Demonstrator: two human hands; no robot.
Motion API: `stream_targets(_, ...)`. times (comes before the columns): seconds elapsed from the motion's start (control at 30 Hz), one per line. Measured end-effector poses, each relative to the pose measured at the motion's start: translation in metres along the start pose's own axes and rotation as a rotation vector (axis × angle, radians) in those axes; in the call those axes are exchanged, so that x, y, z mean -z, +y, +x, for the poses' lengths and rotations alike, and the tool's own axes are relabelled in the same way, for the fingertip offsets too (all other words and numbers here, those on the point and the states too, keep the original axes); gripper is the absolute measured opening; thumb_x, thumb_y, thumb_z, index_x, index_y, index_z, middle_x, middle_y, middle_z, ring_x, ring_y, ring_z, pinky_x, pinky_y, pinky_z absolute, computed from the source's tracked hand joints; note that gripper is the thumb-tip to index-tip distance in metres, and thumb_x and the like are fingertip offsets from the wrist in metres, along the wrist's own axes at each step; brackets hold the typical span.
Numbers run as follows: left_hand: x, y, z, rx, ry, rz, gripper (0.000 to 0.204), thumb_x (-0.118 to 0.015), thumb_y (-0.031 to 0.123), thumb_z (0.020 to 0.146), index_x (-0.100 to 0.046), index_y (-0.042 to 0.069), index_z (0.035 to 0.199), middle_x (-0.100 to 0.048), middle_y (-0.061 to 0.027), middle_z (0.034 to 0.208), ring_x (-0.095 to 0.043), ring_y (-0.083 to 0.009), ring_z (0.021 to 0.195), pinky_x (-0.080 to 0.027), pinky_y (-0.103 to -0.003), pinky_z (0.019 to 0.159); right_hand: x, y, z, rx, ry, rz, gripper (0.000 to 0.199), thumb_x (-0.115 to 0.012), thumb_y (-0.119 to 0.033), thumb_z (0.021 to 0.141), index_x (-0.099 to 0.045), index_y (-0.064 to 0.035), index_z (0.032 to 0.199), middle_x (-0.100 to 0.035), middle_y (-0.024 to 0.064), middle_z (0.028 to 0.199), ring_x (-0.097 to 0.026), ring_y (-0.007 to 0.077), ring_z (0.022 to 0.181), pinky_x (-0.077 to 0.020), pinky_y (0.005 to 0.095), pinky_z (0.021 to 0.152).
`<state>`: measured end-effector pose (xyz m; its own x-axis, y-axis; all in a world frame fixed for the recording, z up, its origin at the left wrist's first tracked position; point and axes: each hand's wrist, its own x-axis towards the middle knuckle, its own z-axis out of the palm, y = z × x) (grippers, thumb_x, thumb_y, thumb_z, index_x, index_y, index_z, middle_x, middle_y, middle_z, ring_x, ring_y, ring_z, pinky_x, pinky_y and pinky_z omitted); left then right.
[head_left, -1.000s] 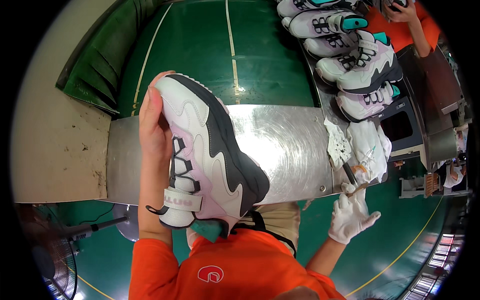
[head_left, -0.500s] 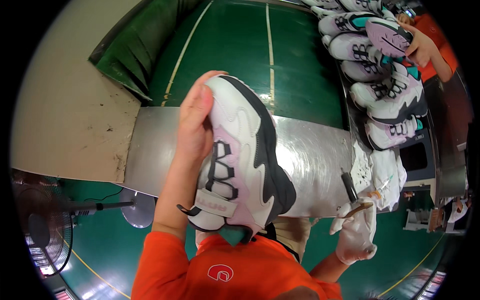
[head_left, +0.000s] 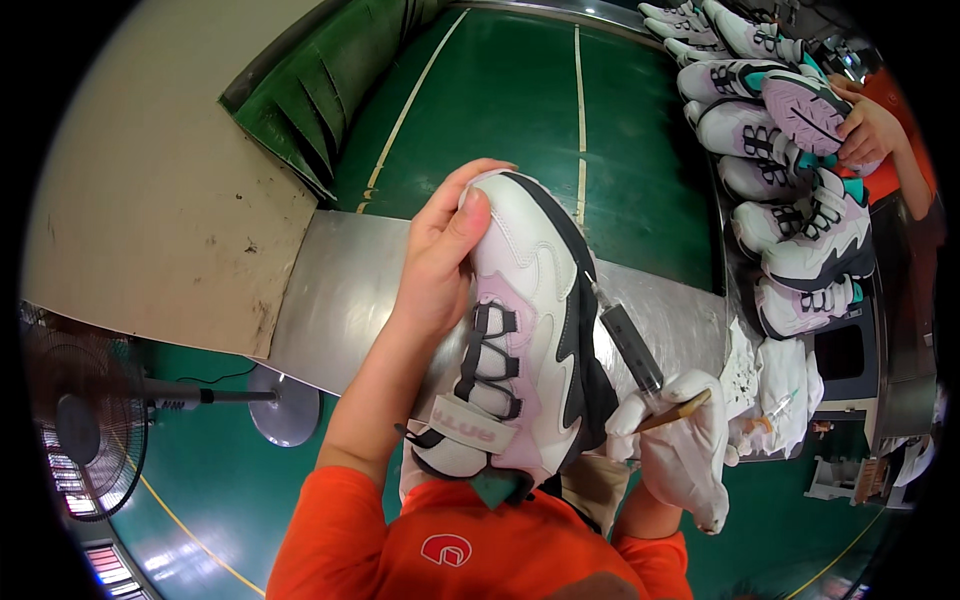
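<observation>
My bare left hand (head_left: 437,262) is closed around the toe of a white and pale-purple sneaker (head_left: 522,262), its black sole edge facing right and its heel near my body. Black laces and a pale strap cross the upper. My right hand (head_left: 688,462), in a whitish glove, grips a syringe (head_left: 631,347) filled with something dark. The needle tip lies at the black sole edge near the toe; whether it touches, I cannot tell. A brown, flat wooden-looking tool (head_left: 677,411) also sits in the right hand's grip.
A metal ledge (head_left: 335,285) fronts the green conveyor belt (head_left: 500,110). Several similar sneakers (head_left: 745,130) line the right side, where another person's hands (head_left: 872,132) hold one. White cloths (head_left: 785,385) lie at right, with a second syringe (head_left: 775,410). A fan (head_left: 85,425) stands at left.
My right hand has risen and moved inward, bringing the syringe's needle to the sneaker's sole edge. The sneaker and my left hand appear farther right in view, as does the whole scene.
</observation>
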<state>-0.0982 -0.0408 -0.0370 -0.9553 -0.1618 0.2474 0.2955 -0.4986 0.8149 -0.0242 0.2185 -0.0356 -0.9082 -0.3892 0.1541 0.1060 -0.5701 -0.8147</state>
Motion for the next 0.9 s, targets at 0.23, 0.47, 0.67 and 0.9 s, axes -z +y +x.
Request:
stream_targets(0.23, -0.001, 0.001, 0.0, -0.01, -0.002, 0.003, 0.043, -0.058, 0.028, 0.095, -0.051, -0.001, 0.126, -0.061, -0.0079, 0.111, -0.058, -0.0132, 0.098, -0.046, -0.026, 0.087, 0.006, 0.007, -0.002, 0.058, 0.032, -0.042, 0.112, -0.092, -0.056, 0.041, -0.037, 0.002, 0.12, -0.057, 0.0251, 0.091, -0.061, 0.0338, 0.069, -0.0498, 0.0344, 0.053)
stream_targets(0.47, -0.001, 0.003, 0.0, 0.004, -0.012, 0.091, 0.051, -0.052, 0.036, 0.097, -0.045, -0.003, 0.129, -0.059, -0.0131, 0.114, -0.058, -0.0184, 0.103, -0.046, -0.03, 0.091, 0.007, 0.012, 0.002, 0.084, 0.026, 0.094, 0.111, -0.092, -0.057, 0.041, -0.038, 0.0019, 0.117, -0.054, 0.0169, 0.091, -0.06, 0.0322, 0.066, -0.0486, 0.0351, 0.051)
stream_targets(0.67, -0.002, 0.002, 0.0, -0.014, -0.001, 0.008, 0.044, -0.059, 0.029, 0.095, -0.051, -0.001, 0.126, -0.061, -0.0081, 0.11, -0.059, -0.0132, 0.097, -0.047, -0.026, 0.086, 0.007, 0.005, 0.002, 0.053, 0.035, -0.036, 0.109, -0.093, -0.055, 0.04, -0.04, 0.0034, 0.116, -0.054, 0.0165, 0.093, -0.059, 0.0326, 0.066, -0.0472, 0.0349, 0.05)
stream_targets(0.9, 0.0, -0.002, 0.002, -0.015, 0.001, 0.017, 0.045, -0.059, 0.031, 0.095, -0.051, -0.001, 0.125, -0.061, -0.0083, 0.11, -0.059, -0.0138, 0.096, -0.047, -0.026, 0.085, -0.001, -0.012, 0.017, 0.038, -0.185, 0.025, 0.087, -0.09, -0.039, 0.057, -0.042, 0.0051, 0.114, -0.057, 0.0217, 0.081, -0.059, 0.0298, 0.062, -0.0458, 0.0322, 0.05)
